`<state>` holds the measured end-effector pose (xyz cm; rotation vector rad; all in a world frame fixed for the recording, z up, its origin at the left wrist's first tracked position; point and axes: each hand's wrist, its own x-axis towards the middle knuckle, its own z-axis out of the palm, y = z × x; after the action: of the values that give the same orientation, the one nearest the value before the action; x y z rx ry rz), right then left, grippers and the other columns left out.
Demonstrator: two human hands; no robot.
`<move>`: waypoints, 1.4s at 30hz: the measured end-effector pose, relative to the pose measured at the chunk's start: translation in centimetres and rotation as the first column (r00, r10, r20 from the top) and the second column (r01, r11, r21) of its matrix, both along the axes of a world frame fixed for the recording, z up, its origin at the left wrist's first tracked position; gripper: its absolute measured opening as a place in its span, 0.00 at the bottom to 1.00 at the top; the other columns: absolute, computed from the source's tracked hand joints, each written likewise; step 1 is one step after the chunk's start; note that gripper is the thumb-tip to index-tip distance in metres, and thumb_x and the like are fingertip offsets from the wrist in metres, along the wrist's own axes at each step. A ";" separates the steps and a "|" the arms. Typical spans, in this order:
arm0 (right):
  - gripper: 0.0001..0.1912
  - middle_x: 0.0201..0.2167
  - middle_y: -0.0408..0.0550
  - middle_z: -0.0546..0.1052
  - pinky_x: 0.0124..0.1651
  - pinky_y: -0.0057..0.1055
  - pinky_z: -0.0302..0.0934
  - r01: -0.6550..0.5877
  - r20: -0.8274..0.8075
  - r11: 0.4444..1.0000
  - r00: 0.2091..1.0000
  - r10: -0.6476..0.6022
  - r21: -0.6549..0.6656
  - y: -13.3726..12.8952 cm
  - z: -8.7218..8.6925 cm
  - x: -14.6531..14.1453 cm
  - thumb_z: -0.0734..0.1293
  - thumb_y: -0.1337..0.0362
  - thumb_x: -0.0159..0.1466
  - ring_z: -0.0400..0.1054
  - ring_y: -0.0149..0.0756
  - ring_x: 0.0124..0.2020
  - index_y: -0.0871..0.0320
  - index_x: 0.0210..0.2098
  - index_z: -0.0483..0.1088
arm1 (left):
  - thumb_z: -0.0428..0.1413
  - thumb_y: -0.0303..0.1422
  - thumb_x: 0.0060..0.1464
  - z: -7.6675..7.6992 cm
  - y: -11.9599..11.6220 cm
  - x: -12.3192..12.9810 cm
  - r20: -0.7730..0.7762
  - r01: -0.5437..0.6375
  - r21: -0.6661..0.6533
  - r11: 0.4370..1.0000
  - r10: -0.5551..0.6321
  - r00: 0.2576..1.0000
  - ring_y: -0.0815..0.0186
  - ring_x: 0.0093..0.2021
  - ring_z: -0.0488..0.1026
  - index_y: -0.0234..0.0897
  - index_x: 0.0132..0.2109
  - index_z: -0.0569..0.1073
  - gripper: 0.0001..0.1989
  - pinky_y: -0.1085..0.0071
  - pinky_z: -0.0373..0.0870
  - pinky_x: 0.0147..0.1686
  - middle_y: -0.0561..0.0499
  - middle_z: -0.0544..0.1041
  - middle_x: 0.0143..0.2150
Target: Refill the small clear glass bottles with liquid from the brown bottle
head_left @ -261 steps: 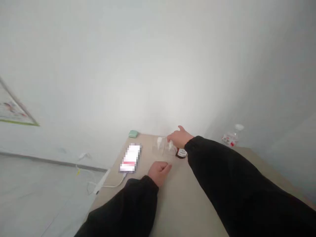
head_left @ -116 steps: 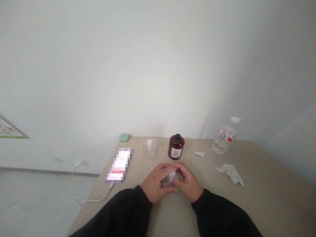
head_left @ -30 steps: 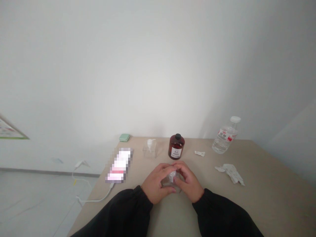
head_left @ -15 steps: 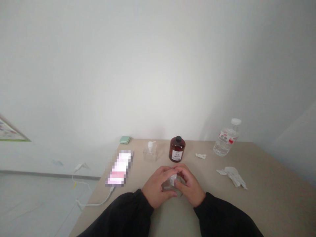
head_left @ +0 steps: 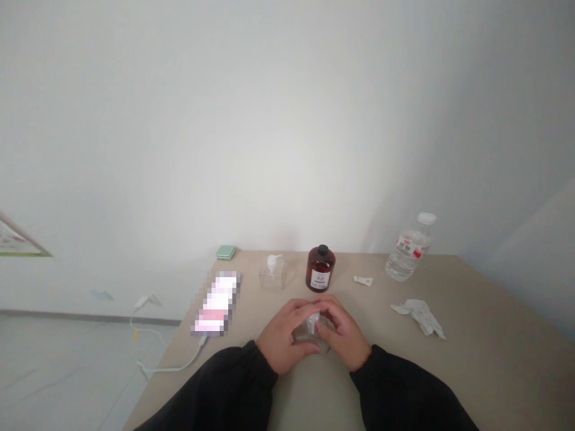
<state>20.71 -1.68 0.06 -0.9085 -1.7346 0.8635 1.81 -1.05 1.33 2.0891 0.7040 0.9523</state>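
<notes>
A squat clear bottle (head_left: pixel 302 333) sits low over the table's near middle, between both my hands. My left hand (head_left: pixel 284 336) curls around its left side, with fingers over the top and the thumb at the near lower edge. From the right, my right hand (head_left: pixel 345 333) wraps it too, its thumb pressed near the upper part. The fingers of both hands meet at the top and hide the bottle's far side. Just beyond them stands a brown bottle (head_left: pixel 320 269) with a black cap and a white label.
A clear square container with a white pump (head_left: pixel 272 263) stands at the back, left of the brown bottle. Left are a lit phone (head_left: pixel 216 302) on a white cable (head_left: pixel 182 368) and a green case (head_left: pixel 225 252). Right are a water bottle (head_left: pixel 408 254) and crumpled tissues (head_left: pixel 420 314).
The whole view has shifted slightly, so things on the table appear a little higher and further left. Both hands keep nearly the same hold on the clear bottle.
</notes>
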 end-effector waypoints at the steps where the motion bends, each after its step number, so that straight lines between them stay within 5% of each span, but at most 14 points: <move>1: 0.14 0.47 0.52 0.67 0.54 0.44 0.61 -0.003 0.011 1.000 1.000 0.003 -0.001 0.0 0.1 0.0 0.65 0.53 0.65 0.65 0.45 0.50 0.55 0.44 0.70 | 0.65 0.39 0.50 0.0 0.0 0.0 0.001 0.001 0.002 1.000 -0.001 1.000 0.52 0.56 0.67 0.43 0.62 0.65 0.34 0.55 0.63 0.59 0.43 0.68 0.56; 42: 0.17 0.45 0.51 0.69 0.52 0.43 0.63 -0.010 -0.033 1.000 0.999 0.009 -0.012 -0.2 0.4 -0.2 0.68 0.52 0.61 0.66 0.44 0.49 0.55 0.45 0.67 | 0.65 0.39 0.50 -0.1 0.0 0.0 0.011 -0.008 0.006 1.000 0.008 1.000 0.54 0.55 0.67 0.44 0.62 0.66 0.33 0.56 0.63 0.58 0.43 0.68 0.56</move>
<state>20.48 -1.83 0.49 -0.8896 -1.7081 0.8911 1.85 -1.08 1.26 2.0860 0.7050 0.9709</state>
